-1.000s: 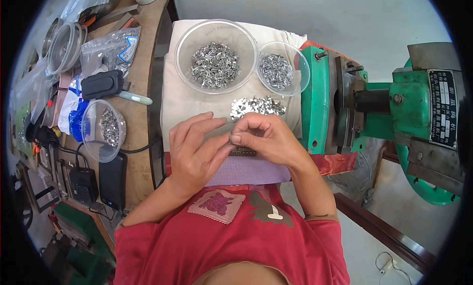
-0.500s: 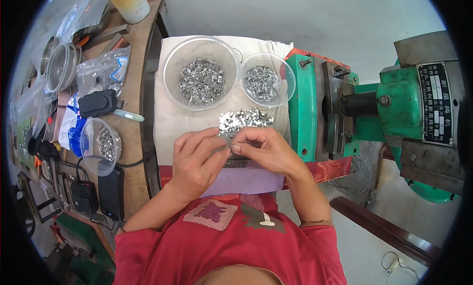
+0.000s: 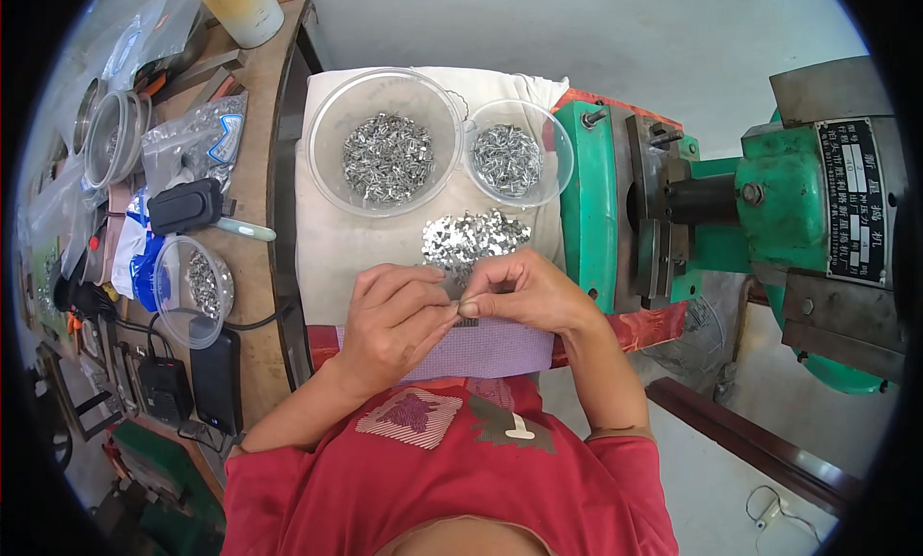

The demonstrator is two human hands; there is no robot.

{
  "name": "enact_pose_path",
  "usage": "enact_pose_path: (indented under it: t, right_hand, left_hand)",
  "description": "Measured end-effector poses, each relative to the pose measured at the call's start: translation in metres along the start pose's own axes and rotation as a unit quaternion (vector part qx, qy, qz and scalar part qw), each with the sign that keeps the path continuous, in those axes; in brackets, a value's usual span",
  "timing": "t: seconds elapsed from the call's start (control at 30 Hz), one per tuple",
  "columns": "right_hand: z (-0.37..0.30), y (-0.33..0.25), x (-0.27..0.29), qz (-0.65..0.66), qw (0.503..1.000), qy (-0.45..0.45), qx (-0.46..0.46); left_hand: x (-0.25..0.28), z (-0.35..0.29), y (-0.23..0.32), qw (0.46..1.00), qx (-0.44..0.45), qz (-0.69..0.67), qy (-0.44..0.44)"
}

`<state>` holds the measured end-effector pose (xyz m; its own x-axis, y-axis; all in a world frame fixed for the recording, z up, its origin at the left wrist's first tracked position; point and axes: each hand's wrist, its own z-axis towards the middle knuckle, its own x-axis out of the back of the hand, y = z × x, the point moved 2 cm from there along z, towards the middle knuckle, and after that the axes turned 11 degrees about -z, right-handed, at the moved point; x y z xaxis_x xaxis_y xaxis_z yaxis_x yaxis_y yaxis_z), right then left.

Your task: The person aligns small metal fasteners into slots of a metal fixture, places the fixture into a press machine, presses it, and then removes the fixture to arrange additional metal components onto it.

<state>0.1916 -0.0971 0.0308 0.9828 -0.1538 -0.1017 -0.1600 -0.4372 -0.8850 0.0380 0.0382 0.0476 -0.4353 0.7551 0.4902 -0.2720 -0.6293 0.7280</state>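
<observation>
Just in front of my chest, the fingertips of my left hand point(image 3: 396, 317) and my right hand point(image 3: 527, 291) come together. Both pinch closed there, and whatever sits between the fingers is too small and covered to name. Right beyond them spreads a pile of small shiny flat metal pieces point(image 3: 473, 237) on a pale cloth point(image 3: 336, 253). Part of a dark ridged strip point(image 3: 467, 322) shows beneath the fingers. Further off stand a large clear tub point(image 3: 327, 176) and a smaller clear bowl point(image 3: 558, 171), both holding many small bent metal parts.
On the right stands a green machine press point(image 3: 594, 200) with a heavy ram. The wooden bench point(image 3: 258, 277) at left carries a tilted clear tub of metal bits point(image 3: 171, 311), plastic bags point(image 3: 183, 142), a black phone-like block point(image 3: 215, 378) and cables. A purple mat point(image 3: 452, 354) lies at the near edge.
Both hands have shifted slightly nearer my body and to the right, fingertips still together. More of the flat-piece pile shows now, and less of the dark strip.
</observation>
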Motion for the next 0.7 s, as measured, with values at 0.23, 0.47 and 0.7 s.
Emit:
enact_pose_path:
  t: [0.23,0.47,0.7]
  right_hand:
    - [0.0,0.004,-0.01,0.007,0.998,0.065,0.013]
    - [0.0,0.003,-0.014,-0.034,0.994,0.103,0.006]
    - [-0.007,-0.034,0.015,-0.094,0.952,0.266,0.118]
  left_hand:
    - [-0.003,-0.002,-0.002,0.992,-0.067,0.109,0.004]
    - [0.003,0.011,-0.001,0.993,-0.054,0.106,-0.016]
    - [0.017,0.013,-0.009,0.996,-0.008,0.081,0.019]
